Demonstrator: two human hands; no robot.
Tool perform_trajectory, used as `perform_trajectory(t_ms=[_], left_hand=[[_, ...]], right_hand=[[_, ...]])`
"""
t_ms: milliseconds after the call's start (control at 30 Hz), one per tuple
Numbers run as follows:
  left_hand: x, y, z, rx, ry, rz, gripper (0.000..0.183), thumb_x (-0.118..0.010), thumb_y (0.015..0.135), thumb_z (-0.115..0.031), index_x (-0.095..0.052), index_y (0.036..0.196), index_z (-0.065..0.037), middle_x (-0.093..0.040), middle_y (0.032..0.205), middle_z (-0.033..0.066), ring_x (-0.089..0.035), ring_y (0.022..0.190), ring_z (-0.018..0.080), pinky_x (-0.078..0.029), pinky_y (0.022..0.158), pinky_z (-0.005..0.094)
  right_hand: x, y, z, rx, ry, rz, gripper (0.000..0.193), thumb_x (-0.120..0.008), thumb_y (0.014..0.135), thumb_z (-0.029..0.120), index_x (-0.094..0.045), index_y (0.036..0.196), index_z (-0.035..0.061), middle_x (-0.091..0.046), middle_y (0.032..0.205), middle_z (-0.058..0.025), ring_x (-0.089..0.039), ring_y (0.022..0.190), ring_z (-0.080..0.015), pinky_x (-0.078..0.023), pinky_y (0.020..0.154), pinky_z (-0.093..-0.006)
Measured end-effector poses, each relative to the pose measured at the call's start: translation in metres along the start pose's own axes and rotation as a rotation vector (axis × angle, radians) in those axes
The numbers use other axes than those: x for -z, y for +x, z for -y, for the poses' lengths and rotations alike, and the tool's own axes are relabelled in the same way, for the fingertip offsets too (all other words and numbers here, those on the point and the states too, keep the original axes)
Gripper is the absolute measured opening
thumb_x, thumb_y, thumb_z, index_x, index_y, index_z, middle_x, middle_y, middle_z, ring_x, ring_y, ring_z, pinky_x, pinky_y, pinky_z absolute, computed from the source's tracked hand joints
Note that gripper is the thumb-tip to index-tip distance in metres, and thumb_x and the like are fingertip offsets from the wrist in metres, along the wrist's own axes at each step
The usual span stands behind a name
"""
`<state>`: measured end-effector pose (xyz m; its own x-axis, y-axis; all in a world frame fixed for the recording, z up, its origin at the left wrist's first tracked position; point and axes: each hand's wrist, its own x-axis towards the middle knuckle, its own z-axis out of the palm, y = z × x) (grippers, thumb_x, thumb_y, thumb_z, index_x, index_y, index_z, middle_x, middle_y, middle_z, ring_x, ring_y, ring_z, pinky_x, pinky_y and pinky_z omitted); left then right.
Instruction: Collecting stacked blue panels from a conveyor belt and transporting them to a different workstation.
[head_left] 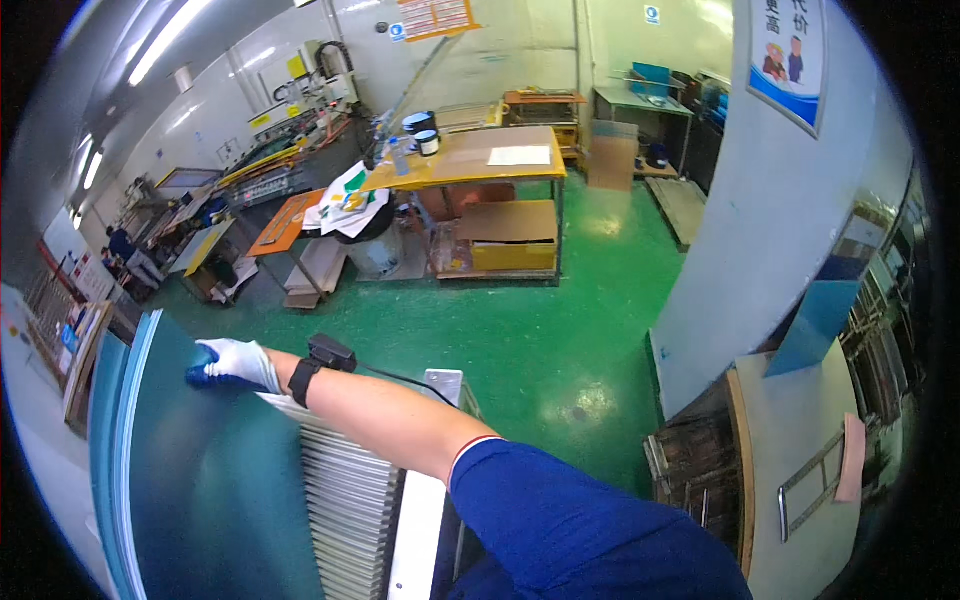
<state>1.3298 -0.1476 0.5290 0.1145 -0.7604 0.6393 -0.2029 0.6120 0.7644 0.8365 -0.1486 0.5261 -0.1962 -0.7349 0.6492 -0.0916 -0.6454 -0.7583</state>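
My right hand, in a white glove with blue-coated fingers, reaches across to the left. Its fingers close on the far edge of a large dark teal panel, which stands tilted on edge. More teal panels stand close behind it on the left, their pale edges showing. Beside the panel lies a ribbed metal-grey rack with a row of parallel slots. A black strap with a small box-shaped device and a cable sits on my right wrist. My left hand is out of view.
A yellow-edged table holds tubs and a white sheet. Left of it stands a bin heaped with rags. A pale pillar rises on the right, above a board-topped stand. Another person is at the far left.
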Motion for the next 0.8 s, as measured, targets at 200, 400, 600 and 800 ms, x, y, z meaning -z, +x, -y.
perform_trajectory(t_ms=[200,400,600,800], left_hand=[[-0.070,-0.038,-0.021,0.128,-0.172,0.174,0.045,-0.056,0.094,-0.026,-0.052,0.129,0.001,-0.062,0.116,0.0155,-0.061,0.105,0.0291,-0.050,0.090,0.0412],[-0.101,-0.055,-0.029,0.222,-0.260,0.228,0.045,-0.050,0.097,-0.030,-0.049,0.132,0.000,-0.060,0.121,0.0148,-0.059,0.107,0.0287,-0.049,0.093,0.0416],[-0.061,-0.063,-0.020,0.340,-0.445,0.083,0.046,-0.045,0.100,-0.033,-0.046,0.134,-0.001,-0.058,0.126,0.0142,-0.058,0.110,0.0284,-0.048,0.095,0.0419],[-0.017,-0.071,0.018,0.110,-0.314,0.044,0.050,-0.041,0.102,-0.038,-0.042,0.138,-0.003,-0.054,0.132,0.0137,-0.057,0.111,0.0274,-0.047,0.098,0.0405]], right_hand=[[0.019,-0.013,-0.003,0.060,-0.137,-0.067,0.026,-0.064,0.082,0.014,-0.062,0.103,-0.0004,-0.064,0.089,-0.0022,-0.055,0.081,-0.0107,-0.046,0.074,-0.0269],[0.008,-0.005,0.006,0.035,-0.210,-0.113,0.024,-0.067,0.087,0.022,-0.064,0.102,0.0039,-0.066,0.089,-0.0033,-0.058,0.082,-0.0118,-0.049,0.077,-0.0306],[0.023,-0.004,0.020,-0.170,0.175,0.290,0.070,-0.066,0.087,0.027,-0.035,0.144,0.0011,-0.049,0.137,-0.0099,-0.051,0.119,-0.0172,-0.039,0.106,-0.0325],[0.007,0.014,-0.009,-0.220,0.448,0.307,0.073,-0.066,0.091,0.037,-0.034,0.147,0.0034,-0.047,0.141,-0.0066,-0.044,0.126,-0.0138,-0.034,0.109,-0.0308]])
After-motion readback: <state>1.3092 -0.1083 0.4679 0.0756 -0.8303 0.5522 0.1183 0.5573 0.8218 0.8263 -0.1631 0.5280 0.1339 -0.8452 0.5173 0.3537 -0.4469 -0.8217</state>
